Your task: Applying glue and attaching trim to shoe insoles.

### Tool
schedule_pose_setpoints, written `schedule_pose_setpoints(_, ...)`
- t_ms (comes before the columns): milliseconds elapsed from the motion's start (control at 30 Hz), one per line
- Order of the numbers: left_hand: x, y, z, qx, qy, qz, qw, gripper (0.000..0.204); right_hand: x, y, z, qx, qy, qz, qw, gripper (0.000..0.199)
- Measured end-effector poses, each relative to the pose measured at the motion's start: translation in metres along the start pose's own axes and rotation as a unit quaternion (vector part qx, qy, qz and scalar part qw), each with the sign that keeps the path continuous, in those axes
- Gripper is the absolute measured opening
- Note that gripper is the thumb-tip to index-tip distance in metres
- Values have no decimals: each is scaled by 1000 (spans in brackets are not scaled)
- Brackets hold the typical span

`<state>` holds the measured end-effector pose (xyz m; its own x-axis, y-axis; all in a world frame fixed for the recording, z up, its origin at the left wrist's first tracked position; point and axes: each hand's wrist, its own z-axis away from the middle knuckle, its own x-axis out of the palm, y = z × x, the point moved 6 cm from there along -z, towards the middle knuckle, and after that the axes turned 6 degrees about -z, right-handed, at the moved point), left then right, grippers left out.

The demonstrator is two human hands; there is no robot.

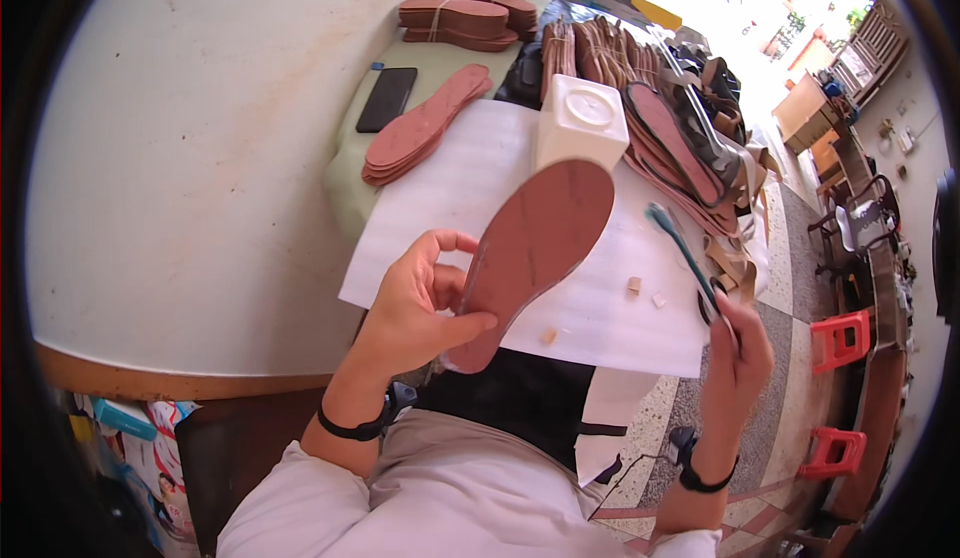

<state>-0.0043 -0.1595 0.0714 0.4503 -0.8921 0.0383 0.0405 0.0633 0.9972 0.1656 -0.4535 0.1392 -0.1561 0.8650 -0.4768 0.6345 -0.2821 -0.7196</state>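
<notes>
The fingers (478, 326) of our left hand (405, 308), in the head view, pinch the narrower end of a reddish-brown insole (545, 243), thumb across its face. We hold it tilted on the near side of the white container (588, 118), its broad end overlapping the container's base in our sight; whether they touch, we cannot tell. Our right hand (738, 353) has its fingers closed on the handle of a teal brush (685, 248), to the near right of the container, bristles angled toward it. Left of the container we see a loose insole stack (425, 128) and, beyond that, a dark phone (387, 100). Banded insole bundles (605, 50) stand just behind the container, which rests on a white sheet (430, 208).
</notes>
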Motion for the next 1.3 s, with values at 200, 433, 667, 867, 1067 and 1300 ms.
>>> schedule_pose_setpoints(200,-6,-25,19,-118,-69,-24,990,61,37,-6,-55,-100,-91,40,990,18)
schedule_pose_setpoints(433,-24,-40,28,-140,-73,-92,983,59,73,8,-70,-130,-124,68,981,17)
schedule_pose_setpoints(667,-17,-37,24,-131,-74,-119,981,56,86,16,-70,-145,-110,85,980,15)
schedule_pose_setpoints(867,-12,-31,24,-117,-61,-97,987,51,81,18,-67,-112,-104,55,987,14)
schedule_pose_setpoints(1067,-2,-32,19,-128,-82,-102,983,60,71,27,-56,-53,-78,31,995,16)
schedule_pose_setpoints(1300,13,-37,15,-136,-120,-51,982,67,30,2,-3,-62,-75,-68,993,24)
